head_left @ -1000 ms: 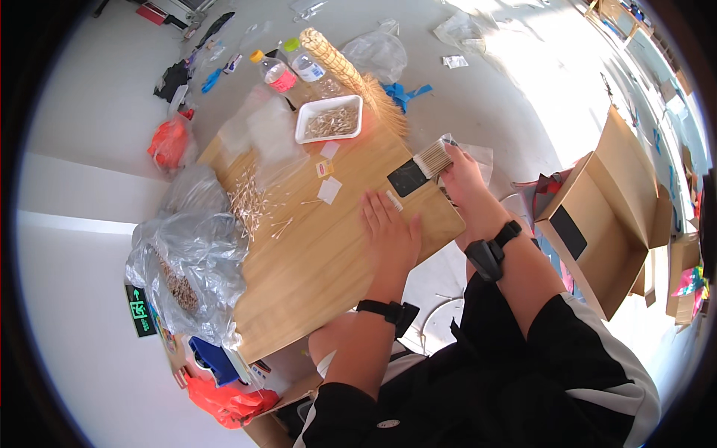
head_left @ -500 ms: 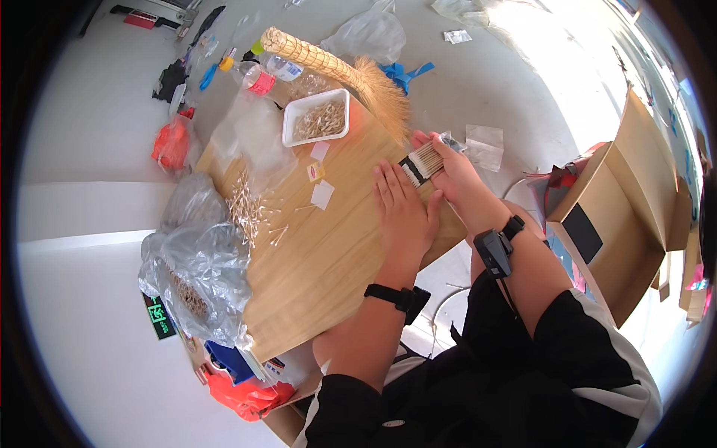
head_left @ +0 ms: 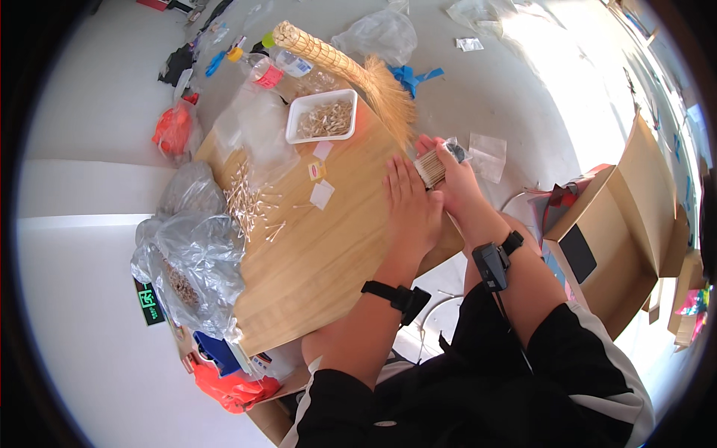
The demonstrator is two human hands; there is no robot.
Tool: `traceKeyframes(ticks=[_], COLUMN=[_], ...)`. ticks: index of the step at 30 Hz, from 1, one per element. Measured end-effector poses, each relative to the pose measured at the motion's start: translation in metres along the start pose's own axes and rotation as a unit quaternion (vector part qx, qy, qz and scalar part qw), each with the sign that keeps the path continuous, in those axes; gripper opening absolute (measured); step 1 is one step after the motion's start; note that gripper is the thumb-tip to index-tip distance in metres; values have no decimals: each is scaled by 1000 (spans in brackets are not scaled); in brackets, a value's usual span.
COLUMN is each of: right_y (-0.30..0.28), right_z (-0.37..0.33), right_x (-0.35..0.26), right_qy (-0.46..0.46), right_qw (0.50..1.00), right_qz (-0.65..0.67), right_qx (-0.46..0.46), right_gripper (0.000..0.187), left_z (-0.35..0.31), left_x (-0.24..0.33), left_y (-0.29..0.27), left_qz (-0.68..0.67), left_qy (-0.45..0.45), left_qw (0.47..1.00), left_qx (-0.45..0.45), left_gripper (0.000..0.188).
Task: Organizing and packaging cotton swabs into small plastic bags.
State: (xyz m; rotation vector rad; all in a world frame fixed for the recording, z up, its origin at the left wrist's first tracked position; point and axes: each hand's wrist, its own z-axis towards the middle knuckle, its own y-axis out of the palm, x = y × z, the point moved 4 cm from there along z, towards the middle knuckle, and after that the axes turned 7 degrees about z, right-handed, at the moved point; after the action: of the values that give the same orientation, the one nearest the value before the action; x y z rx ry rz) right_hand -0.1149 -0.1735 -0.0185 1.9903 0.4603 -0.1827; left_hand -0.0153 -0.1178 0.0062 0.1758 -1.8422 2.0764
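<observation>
Currently, right hand: ours (head_left: 461, 181) is closed on the swab bundle (head_left: 431, 170), the thumb lying along its upper side.
Swab bundle: we have it at the table's right edge, between our two hands, its pale sticks side by side and clear wrapping at its far end; we cannot tell whether it touches the wood.
Left hand: ours (head_left: 407, 201) is open, fingers stretched out and close together, palm down at the bundle's left side, thumb side next to the right hand; we cannot tell whether it presses the sticks.
Wrists: we wear a black strapped device on each.
Table: wooden (head_left: 321, 276), bare before our left forearm.
Loose swabs: we see them scattered (head_left: 246, 200) at its left side, beside a grey plastic bag (head_left: 198, 250).
White tray: it stands (head_left: 291, 140) toward the far edge, with more swabs (head_left: 328, 119) inside.
Papers: two white pieces (head_left: 323, 195) and a yellow-and-white card (head_left: 317, 171) lie between tray and hands.
Far end: we find a straw broom (head_left: 321, 54) and two capped bottles (head_left: 267, 73) behind the tray.
Right of us: an open cardboard box (head_left: 635, 216).
</observation>
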Motion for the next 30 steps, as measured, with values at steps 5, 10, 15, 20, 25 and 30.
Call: traceKeyframes(ticks=[5, 10, 15, 20, 25, 30], right_y=[1, 5, 2, 3, 0, -3], right_z=[3, 7, 11, 11, 11, -7], right_x=[-6, -5, -4, -1, -2, 0], right_qy=[3, 36, 45, 31, 22, 15], right_qw=[995, 995, 992, 994, 994, 996], right_qz=[97, 96, 115, 96, 103, 62], right_qx=[36, -15, -9, -31, -29, 57], right_gripper=[34, 20, 16, 18, 17, 22], left_z=[-1, 9, 20, 30, 32, 12], left_x=[-22, -16, -3, 15, 24, 12], left_y=[-7, -10, -9, 6, 3, -1], left_qz=[-452, -567, -595, -660, -682, -641], left_qy=[-75, -115, -88, -87, -83, -135], left_qw=[879, 809, 791, 738, 716, 730], left_qx=[133, 103, 107, 109, 126, 195], left_gripper=[86, 96, 97, 98, 94, 91])
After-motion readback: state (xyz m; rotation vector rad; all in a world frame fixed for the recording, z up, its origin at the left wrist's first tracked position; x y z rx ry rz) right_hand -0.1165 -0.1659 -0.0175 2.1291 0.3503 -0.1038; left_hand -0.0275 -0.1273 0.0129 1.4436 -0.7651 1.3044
